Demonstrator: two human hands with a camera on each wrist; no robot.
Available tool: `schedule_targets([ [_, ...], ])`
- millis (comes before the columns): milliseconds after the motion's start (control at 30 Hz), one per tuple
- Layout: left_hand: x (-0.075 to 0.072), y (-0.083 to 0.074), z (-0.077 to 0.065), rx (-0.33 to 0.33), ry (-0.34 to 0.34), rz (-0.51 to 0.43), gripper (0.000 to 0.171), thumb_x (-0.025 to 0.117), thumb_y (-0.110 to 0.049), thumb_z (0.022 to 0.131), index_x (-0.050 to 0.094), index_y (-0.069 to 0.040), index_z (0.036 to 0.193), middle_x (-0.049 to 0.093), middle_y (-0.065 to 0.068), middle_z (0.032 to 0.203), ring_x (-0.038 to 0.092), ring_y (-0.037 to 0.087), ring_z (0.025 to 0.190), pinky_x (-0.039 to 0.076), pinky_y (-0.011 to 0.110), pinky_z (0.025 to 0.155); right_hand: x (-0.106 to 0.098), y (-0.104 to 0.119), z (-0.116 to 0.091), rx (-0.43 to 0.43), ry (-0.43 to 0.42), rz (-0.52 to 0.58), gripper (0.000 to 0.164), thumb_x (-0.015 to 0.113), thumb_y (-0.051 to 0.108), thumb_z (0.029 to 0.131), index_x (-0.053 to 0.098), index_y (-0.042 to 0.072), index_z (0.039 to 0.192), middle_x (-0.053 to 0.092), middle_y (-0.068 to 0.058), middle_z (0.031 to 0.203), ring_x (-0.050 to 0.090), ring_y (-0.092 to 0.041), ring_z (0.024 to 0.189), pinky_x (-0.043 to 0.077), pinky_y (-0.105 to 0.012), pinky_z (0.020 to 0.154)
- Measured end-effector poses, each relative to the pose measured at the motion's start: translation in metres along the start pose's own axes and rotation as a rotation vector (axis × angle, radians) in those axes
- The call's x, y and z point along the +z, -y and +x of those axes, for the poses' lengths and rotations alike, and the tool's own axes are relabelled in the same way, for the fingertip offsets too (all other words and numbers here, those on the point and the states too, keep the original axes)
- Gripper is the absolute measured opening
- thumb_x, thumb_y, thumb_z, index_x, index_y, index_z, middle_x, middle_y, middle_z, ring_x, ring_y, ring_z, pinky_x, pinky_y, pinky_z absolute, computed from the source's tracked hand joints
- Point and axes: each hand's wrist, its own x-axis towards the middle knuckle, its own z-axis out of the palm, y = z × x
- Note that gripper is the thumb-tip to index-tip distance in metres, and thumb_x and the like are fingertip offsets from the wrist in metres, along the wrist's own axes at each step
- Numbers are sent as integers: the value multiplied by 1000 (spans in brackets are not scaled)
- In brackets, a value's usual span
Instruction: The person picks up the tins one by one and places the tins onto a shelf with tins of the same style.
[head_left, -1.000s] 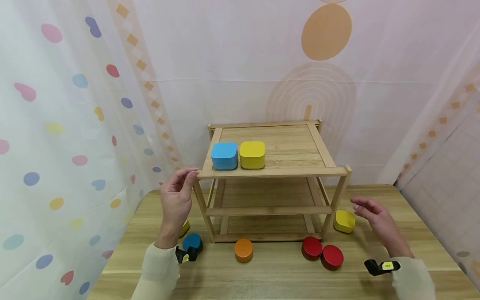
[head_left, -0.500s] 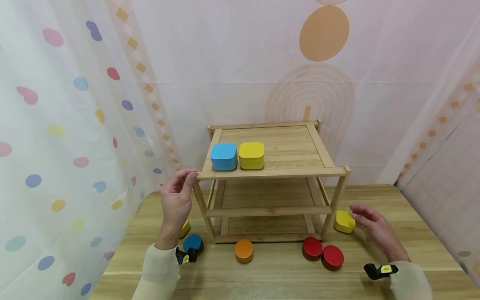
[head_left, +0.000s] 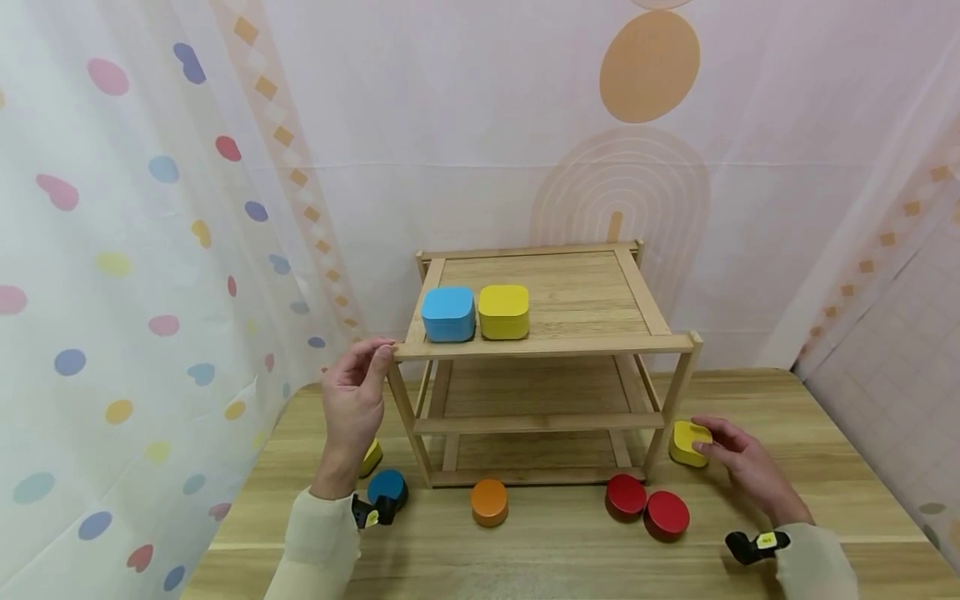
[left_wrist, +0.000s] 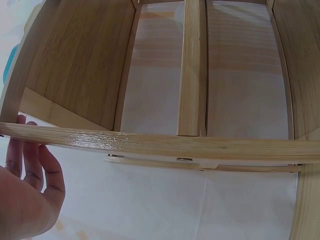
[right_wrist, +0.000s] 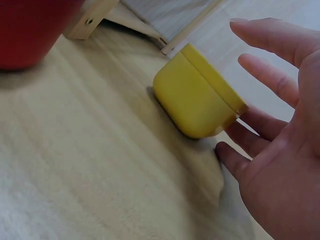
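Note:
My left hand (head_left: 354, 407) holds the front left corner of a three-tier wooden shelf rack (head_left: 570, 344). In the left wrist view its fingers (left_wrist: 51, 172) reach behind the rack's upright. Beside the rack's right side, my right hand (head_left: 753, 471) is at a yellow rounded-square box (head_left: 682, 443) on the table. The right wrist view has that yellow box (right_wrist: 192, 92) tilted in the picture, fingers spread behind its edge and thumb held off above. On the top tier stand a blue box (head_left: 448, 315) and another yellow box (head_left: 504, 312), side by side.
Two red round tins (head_left: 626, 497) lie in front of the rack's right leg. An orange round tin (head_left: 489, 503) is at its front middle. Near the left forearm are a blue round tin (head_left: 387, 488) and a partly hidden yellow box (head_left: 371, 458). A patterned curtain (head_left: 480, 125) hangs behind.
My right hand has moved down and left to the yellow box on the table, from a little apart to fingers at its edge. The left hand stays at the rack's corner.

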Motion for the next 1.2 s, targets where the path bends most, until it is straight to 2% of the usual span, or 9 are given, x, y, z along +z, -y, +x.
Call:
schedule_targets([
  [67, 0, 0, 0, 0, 1, -2, 14, 59, 4, 96, 66, 13, 105, 71, -3, 99, 61, 9, 83, 48, 17, 73, 0, -2, 0, -4, -2, -31, 49, 64, 22, 98, 50, -1, 139, 51, 18, 128, 40, 19, 111, 36, -4, 89],
  [167, 1, 0, 0, -1, 2, -10, 14, 58, 5, 96, 65, 13, 105, 71, -3, 99, 60, 9, 83, 48, 17, 73, 1, -5, 1, 19, -6, -57, 53, 65, 26, 97, 50, 1, 141, 53, 9, 134, 39, 14, 117, 34, -4, 90],
  [300, 1, 0, 0, -7, 0, 8, 14, 59, 3, 96, 64, 14, 105, 71, -3, 98, 60, 8, 82, 48, 17, 73, 0, -8, 0, 88, -4, -22, 58, 66, 31, 96, 48, 5, 144, 47, 4, 142, 34, -13, 139, 32, -2, 92],
  [333, 1, -1, 0, -8, -1, 7, 15, 59, 3, 96, 64, 14, 104, 71, -3, 98, 60, 8, 82, 48, 17, 73, 0, -9, 0, 101, -1, -9, 58, 66, 31, 96, 48, 6, 145, 46, 7, 142, 30, -18, 142, 32, -2, 92],
  [400, 2, -1, 0, -7, -1, 12, 15, 59, 3, 96, 64, 14, 104, 71, -3, 98, 60, 8, 82, 49, 17, 73, -1, -11, 0, 106, 3, 17, 57, 67, 30, 95, 48, 8, 145, 46, 8, 143, 26, -22, 144, 31, -2, 94],
  [533, 2, -1, 0, 1, -1, -9, 13, 59, 4, 96, 66, 11, 104, 71, -1, 98, 61, 8, 83, 49, 17, 74, 0, -15, -1, 97, 0, 30, 57, 68, 29, 95, 49, 9, 145, 48, 16, 138, 33, 1, 133, 31, -2, 93],
  [667, 2, -1, 0, 4, -6, -5, 12, 59, 4, 96, 68, 8, 103, 71, -1, 99, 62, 9, 84, 49, 17, 74, 2, -17, -1, 72, -18, 46, 56, 69, 26, 94, 51, 7, 144, 50, 13, 138, 39, 16, 117, 35, -4, 92],
  [867, 1, 1, 0, 1, -6, 2, 13, 59, 3, 96, 67, 10, 104, 71, -2, 99, 61, 8, 82, 48, 17, 72, 5, -22, -2, 52, -35, 59, 61, 71, 20, 92, 46, -1, 144, 53, 24, 125, 50, 13, 108, 42, -8, 89],
  [1200, 1, 3, 0, 31, 1, -26, 15, 60, 1, 96, 65, 13, 104, 71, -3, 99, 61, 7, 82, 48, 16, 72, 8, -20, -2, 57, -73, 62, 62, 72, 16, 92, 45, -4, 143, 53, 29, 117, 52, 11, 105, 44, -10, 87],
])
